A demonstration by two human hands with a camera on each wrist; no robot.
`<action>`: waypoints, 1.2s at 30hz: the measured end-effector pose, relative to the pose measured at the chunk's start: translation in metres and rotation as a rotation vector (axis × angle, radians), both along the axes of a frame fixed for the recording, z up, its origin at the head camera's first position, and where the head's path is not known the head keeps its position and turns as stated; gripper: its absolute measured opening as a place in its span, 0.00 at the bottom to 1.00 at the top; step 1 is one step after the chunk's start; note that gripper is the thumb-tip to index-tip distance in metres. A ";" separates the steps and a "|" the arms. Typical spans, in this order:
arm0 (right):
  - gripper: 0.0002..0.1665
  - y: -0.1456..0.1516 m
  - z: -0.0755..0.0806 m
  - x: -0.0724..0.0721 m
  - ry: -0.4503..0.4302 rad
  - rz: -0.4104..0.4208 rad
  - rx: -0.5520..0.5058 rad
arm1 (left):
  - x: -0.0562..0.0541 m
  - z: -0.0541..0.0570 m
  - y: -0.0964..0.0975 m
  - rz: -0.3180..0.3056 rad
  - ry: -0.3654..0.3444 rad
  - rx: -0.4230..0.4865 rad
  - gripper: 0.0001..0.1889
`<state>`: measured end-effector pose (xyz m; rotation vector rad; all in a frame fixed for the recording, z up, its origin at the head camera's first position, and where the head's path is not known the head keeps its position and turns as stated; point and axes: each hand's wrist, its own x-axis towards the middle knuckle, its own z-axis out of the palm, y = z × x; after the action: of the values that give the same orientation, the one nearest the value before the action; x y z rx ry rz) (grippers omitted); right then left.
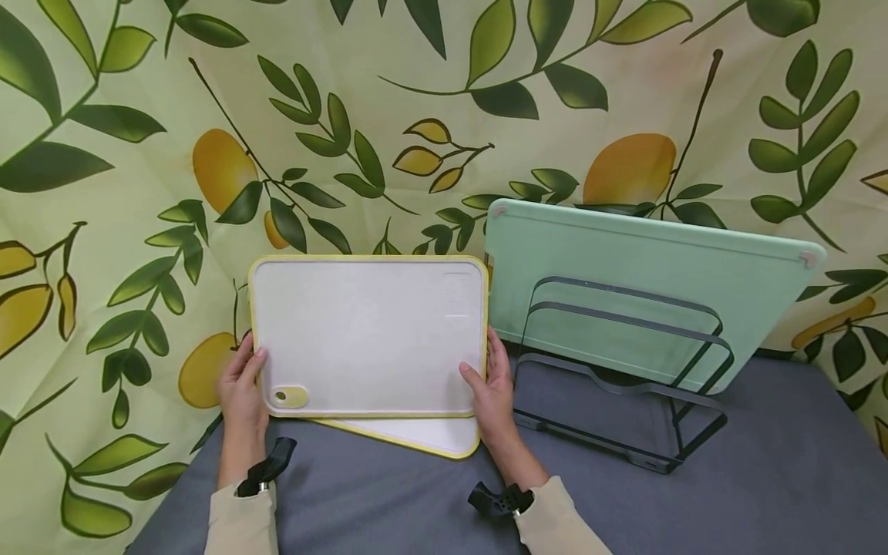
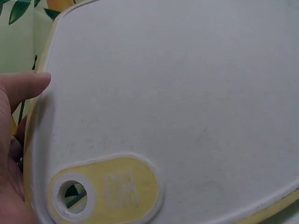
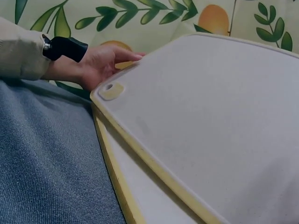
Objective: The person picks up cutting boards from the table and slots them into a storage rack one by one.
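Note:
A white cutting board (image 1: pixel 368 339) with a yellow rim is held upright, facing me, between both hands. My left hand (image 1: pixel 243 385) grips its left edge, thumb on the front face and other fingers behind. On the right edge, my right hand (image 1: pixel 494 389) does the same, its thumb lying over the face. A yellow oval with a round hole (image 2: pixel 72 197) marks the board's lower left corner. Behind it, a second yellow-rimmed white board (image 1: pixel 430 433) shows below the lower edge, angled toward the right; most of it is hidden.
To the right, a dark metal rack (image 1: pixel 624 391) stands on the grey-blue cloth (image 1: pixel 777 447). A large mint-green cutting board (image 1: pixel 645 247) leans upright in its rear slot. A leaf-patterned curtain (image 1: pixel 388 46) hangs close behind everything.

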<state>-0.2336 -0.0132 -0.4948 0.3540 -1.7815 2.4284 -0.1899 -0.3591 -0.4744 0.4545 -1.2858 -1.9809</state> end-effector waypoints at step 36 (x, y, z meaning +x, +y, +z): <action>0.45 -0.005 -0.001 0.008 0.017 -0.072 0.028 | -0.004 0.000 0.000 0.056 -0.031 -0.021 0.19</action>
<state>-0.2256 -0.0181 -0.4956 0.3070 -1.7903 2.3474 -0.1940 -0.3594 -0.4746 0.5078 -1.2976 -1.9191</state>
